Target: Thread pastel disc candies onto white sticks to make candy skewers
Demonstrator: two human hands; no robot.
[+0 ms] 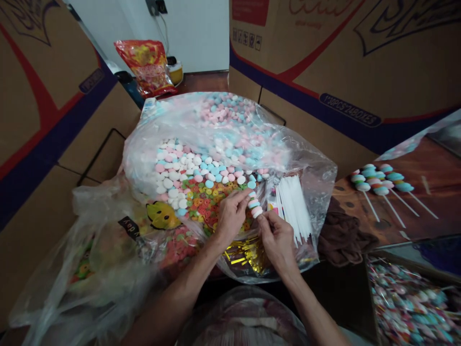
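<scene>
Background, head view: white wall (201, 33) at the far side; left carton (36, 120) and right carton (306, 72), both printed, flank the work area.
Surface: brown tabletop (421, 158), exposed at the far side and at the right.
Candy stack: pink, white and blue pieces in a row (254, 204), located between the two hands, over the near part of the clear plastic (322, 175).
Left hand (230, 216): fingertips drawn together at the far end of the candy stack; cannot tell whether they pinch a piece.
Right hand (279, 235): thumb and fingers pinching at the near end of the candy stack.
Loose supply: white, pink and blue tablets (176, 166) on the far side; coloured ring candies (207, 199) nearer, just beside the left hand.
Stick supply: white sticks (293, 206), bundled right of the candy stack.
Gold strips (248, 254): near side, between the forearms.
Right-side stock: several candy skewers (382, 180) on the tabletop; brown cloth (344, 235) nearer; wrapped candies (406, 307) in a box at near right.
Far left: red packet (147, 67), upright.
</scene>
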